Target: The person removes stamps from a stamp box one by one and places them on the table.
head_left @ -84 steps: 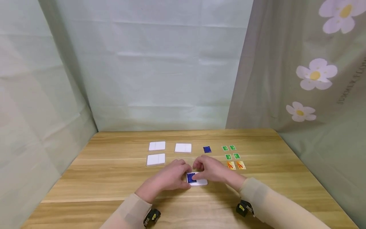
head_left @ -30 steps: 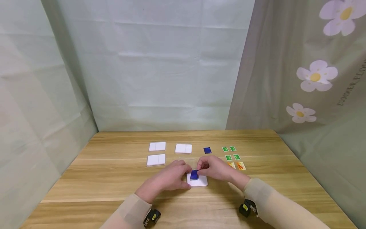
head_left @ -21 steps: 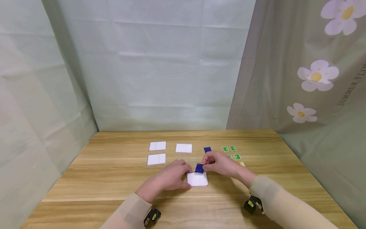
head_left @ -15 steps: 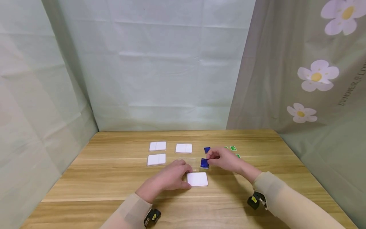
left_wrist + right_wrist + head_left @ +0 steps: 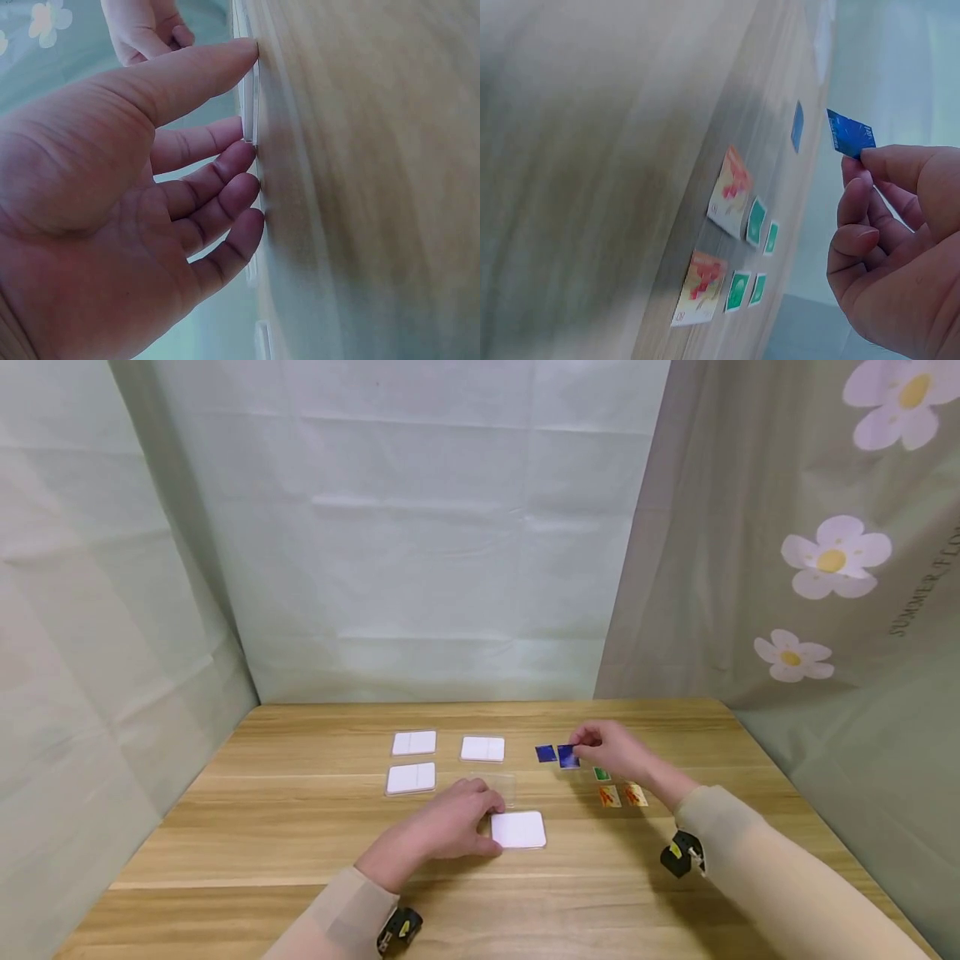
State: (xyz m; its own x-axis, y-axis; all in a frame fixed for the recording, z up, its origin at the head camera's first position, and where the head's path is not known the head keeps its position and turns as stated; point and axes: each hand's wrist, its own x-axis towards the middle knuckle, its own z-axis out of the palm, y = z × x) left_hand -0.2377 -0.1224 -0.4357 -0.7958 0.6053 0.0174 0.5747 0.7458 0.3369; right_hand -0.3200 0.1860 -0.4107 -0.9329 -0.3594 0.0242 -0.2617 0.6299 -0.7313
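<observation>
My right hand (image 5: 617,752) pinches a small blue stamp (image 5: 568,757) by its edge between thumb and fingertip, above the table in the right wrist view. A second blue stamp (image 5: 545,753) lies just to its left. At the front middle, my left hand (image 5: 450,825) holds a white card (image 5: 518,830) with a clear rim at its left end. Thumb and index finger span that end, and the other fingertips rest on the table in the left wrist view. A clear plastic piece (image 5: 501,787) lies behind this card, partly hidden by the left hand.
Several other white cards, such as the back left card (image 5: 414,742), lie in clear holders. Two orange stamps (image 5: 610,796) lie on the wooden table (image 5: 300,827) at right, with several green stamps (image 5: 756,222) beyond them. Curtains (image 5: 420,568) stand around the table.
The right hand has lifted the blue stamp off the white card and carried it back and right, beside the other blue stamp. The left hand has stayed at the card.
</observation>
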